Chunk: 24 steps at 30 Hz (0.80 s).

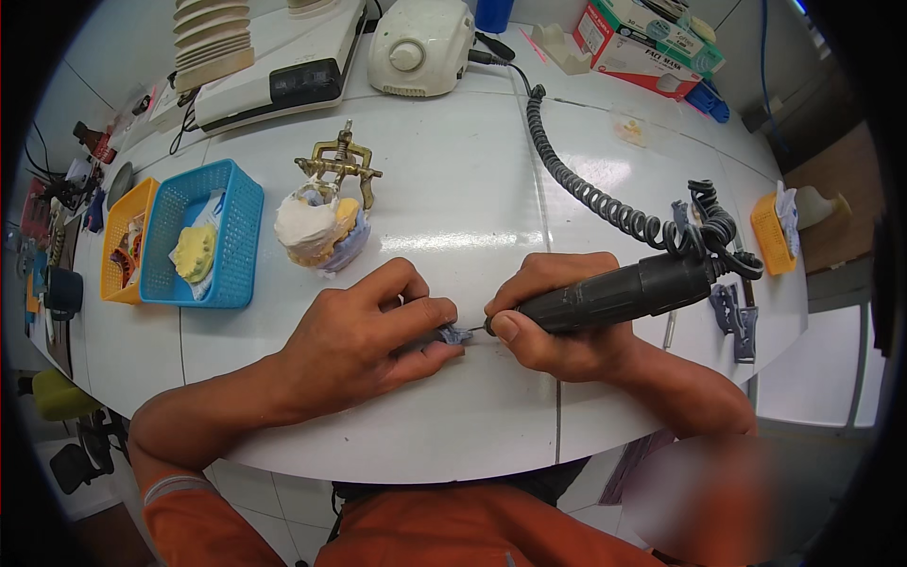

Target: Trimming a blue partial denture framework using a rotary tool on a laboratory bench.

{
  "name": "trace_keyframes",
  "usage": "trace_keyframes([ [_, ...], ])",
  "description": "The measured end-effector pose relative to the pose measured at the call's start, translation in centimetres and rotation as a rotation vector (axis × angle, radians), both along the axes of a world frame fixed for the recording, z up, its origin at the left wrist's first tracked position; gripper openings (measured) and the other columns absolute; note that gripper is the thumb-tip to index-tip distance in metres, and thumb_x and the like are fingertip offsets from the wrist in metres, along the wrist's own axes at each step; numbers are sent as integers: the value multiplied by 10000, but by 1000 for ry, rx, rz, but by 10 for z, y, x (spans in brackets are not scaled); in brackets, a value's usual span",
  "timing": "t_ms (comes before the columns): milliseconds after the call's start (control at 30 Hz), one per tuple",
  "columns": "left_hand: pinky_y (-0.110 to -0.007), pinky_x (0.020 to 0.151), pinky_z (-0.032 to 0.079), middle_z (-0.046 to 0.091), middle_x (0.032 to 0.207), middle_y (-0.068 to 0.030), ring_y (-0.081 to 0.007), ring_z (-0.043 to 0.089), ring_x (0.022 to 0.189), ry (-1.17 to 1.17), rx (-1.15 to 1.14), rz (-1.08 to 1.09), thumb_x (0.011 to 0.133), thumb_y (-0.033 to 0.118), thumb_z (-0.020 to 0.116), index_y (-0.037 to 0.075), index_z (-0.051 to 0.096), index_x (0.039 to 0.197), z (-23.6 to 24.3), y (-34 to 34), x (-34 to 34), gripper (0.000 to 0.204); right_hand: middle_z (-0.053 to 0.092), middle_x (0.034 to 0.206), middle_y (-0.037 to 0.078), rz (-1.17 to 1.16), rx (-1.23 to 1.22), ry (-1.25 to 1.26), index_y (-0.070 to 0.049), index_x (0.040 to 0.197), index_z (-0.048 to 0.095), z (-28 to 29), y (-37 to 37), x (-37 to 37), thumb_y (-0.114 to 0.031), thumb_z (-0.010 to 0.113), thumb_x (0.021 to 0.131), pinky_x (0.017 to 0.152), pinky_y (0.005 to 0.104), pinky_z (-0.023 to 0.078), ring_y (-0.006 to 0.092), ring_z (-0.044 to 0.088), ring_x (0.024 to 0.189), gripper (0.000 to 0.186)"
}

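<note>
The left hand (364, 331) is pinching a small blue piece (455, 335) between thumb and fingers, low over the near middle of the worktop (435, 425); most of the piece is hidden by the fingers, so its full shape cannot be told. The right hand (576, 345) is closed around a black handpiece (628, 291), thumb below and fingers above near its front end, with the tool lying nearly level and pointing left. Its thin bit (477, 328) reaches the exposed edge of the blue piece, though whether the two actually touch is too fine to tell. A coiled cord (590, 196) bunches over the rear of the handpiece and runs back to a cream control box (420, 47) with a round knob. Beyond the left hand stands a brass articulator (340, 161), with a white, tan and blue cast (316, 231) at its near end. Further left, a blue basket (227, 283) holds a yellow mould (195, 252), and an orange basket (140, 198) sits just beside it. A smaller yellow basket (770, 241) stands near the right edge, and a red carton (628, 57) lies at the back.
</note>
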<state>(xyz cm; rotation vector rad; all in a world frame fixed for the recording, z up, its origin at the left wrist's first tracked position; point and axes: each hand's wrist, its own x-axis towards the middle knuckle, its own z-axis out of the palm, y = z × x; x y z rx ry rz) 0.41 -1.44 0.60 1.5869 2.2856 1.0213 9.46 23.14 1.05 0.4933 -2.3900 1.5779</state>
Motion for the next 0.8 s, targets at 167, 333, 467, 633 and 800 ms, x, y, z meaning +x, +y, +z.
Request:
trace_keyframes([
  [167,-300,599,566,608,983,-60,-157,661,745,-7,-1,10,797,168,914,78,780,1106,0,0,1,348,720,710,97,30,-9,-12,16,887,751,0,-1,-1,-67,768,846,531,273,515,138,663,564,94],
  [333,-296,602,569,606,988,-61,-157,661,747,1,3,5,797,171,915,78,779,1104,-1,1,-4,348,715,702,92,19,14,14,16,887,751,0,1,-5,-64,765,844,520,272,505,133,658,558,92],
  [467,-294,599,566,604,991,-63,-156,661,748,12,3,1,799,169,914,80,779,1101,0,1,-4,343,711,698,85,8,7,-22,15,885,751,1,2,-3,-74,767,843,520,276,503,130,657,557,99],
  [633,-296,595,564,604,991,-62,-157,661,746,12,-3,0,799,169,914,81,780,1100,0,2,-4,341,713,701,84,1,11,6,15,881,749,-1,1,-4,-77,766,845,530,277,512,132,661,561,100],
  [800,-297,592,563,604,989,-61,-157,661,741,6,6,2,800,164,913,79,780,1099,0,2,-4,338,719,706,85,2,18,18,6,879,751,-1,1,-5,-85,771,842,538,279,521,137,666,564,101],
])
